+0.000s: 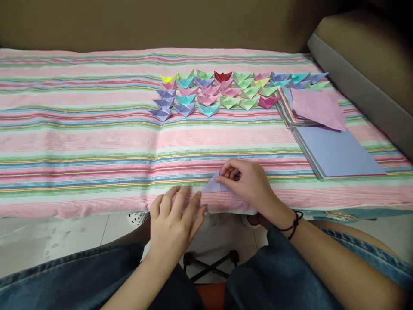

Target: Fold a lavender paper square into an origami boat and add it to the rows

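A small piece of folded lavender paper (213, 185) lies near the front edge of the striped cloth, its visible part shaped like a triangle. My right hand (250, 183) has its thumb and fingers pinched on the paper's right side and hides that part. At the paper's left corner, the index fingertip of my left hand (177, 211) touches or nearly touches it. The fingers of that hand are spread over the cloth's edge and hold nothing. Beyond both hands stand several rows of folded paper boats (209, 90) in many colours.
On the right lies a stack of lavender-topped square paper (338, 150), with a second stack topped by a creased pink sheet (318, 107) behind it. A brown sofa armrest (364, 64) borders the right side. The striped cloth (80, 142) covers the seat up to the backrest.
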{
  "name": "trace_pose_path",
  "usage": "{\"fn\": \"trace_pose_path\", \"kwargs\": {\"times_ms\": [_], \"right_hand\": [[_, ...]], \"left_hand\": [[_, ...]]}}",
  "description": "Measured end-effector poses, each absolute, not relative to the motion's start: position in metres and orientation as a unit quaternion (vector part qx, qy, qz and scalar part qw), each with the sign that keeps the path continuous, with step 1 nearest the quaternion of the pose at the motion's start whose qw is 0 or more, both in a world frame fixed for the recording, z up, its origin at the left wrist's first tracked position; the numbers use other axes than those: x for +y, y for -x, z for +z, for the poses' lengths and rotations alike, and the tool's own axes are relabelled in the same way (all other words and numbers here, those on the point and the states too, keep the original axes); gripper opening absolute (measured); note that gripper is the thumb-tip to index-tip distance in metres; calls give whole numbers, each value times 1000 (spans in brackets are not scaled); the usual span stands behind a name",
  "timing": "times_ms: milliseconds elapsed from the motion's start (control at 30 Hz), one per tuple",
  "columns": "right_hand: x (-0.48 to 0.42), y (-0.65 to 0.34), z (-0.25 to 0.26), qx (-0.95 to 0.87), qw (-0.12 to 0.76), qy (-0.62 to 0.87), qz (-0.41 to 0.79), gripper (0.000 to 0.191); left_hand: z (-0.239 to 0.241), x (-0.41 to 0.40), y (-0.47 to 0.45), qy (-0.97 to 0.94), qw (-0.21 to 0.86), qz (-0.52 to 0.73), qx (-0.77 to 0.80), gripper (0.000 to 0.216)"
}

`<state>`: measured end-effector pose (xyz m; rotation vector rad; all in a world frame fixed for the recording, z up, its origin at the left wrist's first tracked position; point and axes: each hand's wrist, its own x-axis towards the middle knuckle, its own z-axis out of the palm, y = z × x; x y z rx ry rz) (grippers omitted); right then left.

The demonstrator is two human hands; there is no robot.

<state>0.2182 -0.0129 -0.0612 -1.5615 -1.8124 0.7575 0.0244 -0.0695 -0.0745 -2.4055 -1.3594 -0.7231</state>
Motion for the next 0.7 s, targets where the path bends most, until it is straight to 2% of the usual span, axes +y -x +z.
{"fn": "trace_pose_path", "kwargs": {"times_ms": [233,333,433,567,700], "right_hand": [[-13,-220,-59,-690,311,583,297,7],[-12,-229,-55,-695,316,540,355,8],[-12,-242,-52,-703,310,494,408,12],[-17,-255,-53,-796,285,426,322,25],[-21,-260,-56,-862,270,378,204,13]], "left_hand": [[-71,-57,-27,856,55,-287,-428,24],[-70,-48,-35,893,18,-266,-364,26],[-68,-38,-42,896,-9,-253,-364,22],[-61,-30,-45,903,-22,-212,-374,19],[-51,-27,-45,932,46,-158,-323,17]]}}
